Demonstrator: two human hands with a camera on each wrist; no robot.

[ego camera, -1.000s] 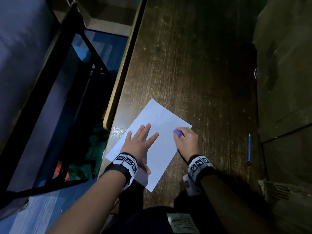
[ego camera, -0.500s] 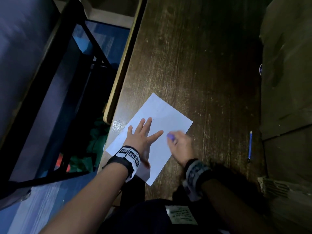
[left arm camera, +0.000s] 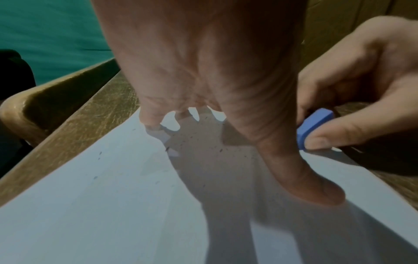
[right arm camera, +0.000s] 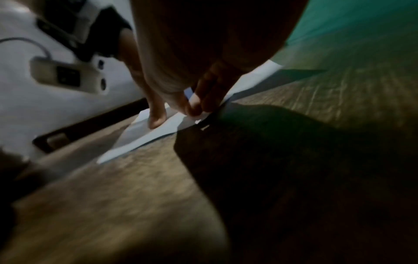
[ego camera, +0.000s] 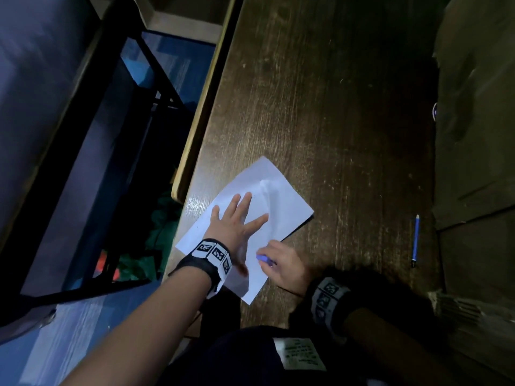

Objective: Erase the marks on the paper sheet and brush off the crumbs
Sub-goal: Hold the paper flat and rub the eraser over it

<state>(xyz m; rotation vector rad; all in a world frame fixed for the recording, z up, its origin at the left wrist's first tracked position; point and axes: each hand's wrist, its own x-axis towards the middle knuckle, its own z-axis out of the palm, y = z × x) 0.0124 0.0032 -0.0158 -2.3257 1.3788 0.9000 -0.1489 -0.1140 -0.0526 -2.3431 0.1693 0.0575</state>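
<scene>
- Sheet (ego camera: 281, 207): white, thin, rectangular, lying askew on the table near its front-left corner; a raised buckle runs across it just beyond the left fingertips; the near corner reaches toward the table's front edge.
- Crumbs (left arm camera: 204, 142): tiny dark flecks scattered over the sheet, thickest in the shadow under the left palm, a few toward the sheet's left edge.
- Left hand (ego camera: 237, 221): flat on the sheet's middle, fingers straight and spread, thumb pressed down, holding nothing.
- Right hand (ego camera: 284, 263): at the sheet's right edge, near its near corner, thumb and fingers pinched tight round the eraser.
- Eraser (left arm camera: 313, 125): blue, blocky, smooth, matte, with bevelled edges; lower end touching the sheet just right of the left thumb.
- Pencil (ego camera: 415, 240): slim, blue, dark-tipped, lying well to the right of the sheet.
- Table (ego camera: 320, 107): dark brown wood, scuffed, with pale streaky grain and a lighter rounded lip on the side left of the sheet.
- Left of the sheet, past the table edge: black metal frame (ego camera: 156, 87), blue floor, green cloth heaped low.
- Right of the sheet, past the pencil: drab olive surface, dim.
- Wristbands with black-and-white square markers on both wrists; lighting low throughout.
</scene>
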